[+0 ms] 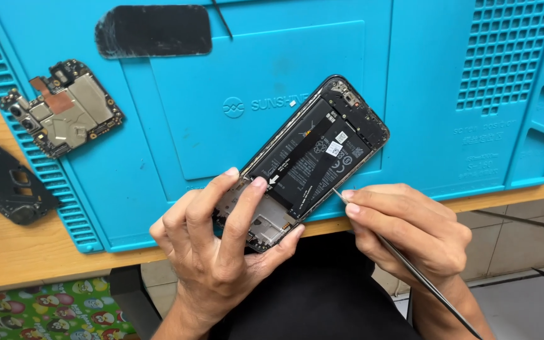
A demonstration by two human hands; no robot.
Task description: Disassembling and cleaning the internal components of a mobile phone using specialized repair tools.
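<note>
Phone frame, opened with its black battery exposed, lies slanted over the near edge of the blue mat. Left hand is closed around its lower end, at 7 o'clock. Right hand, at 4 o'clock, pinches a thin metal pry tool, tip at the battery's edge. I think it is better to pry shallow and slowly, without bending the battery.

A big blue mat covers a wooden worktop. Below, the floor has pale tiles. The light is bright.
</note>
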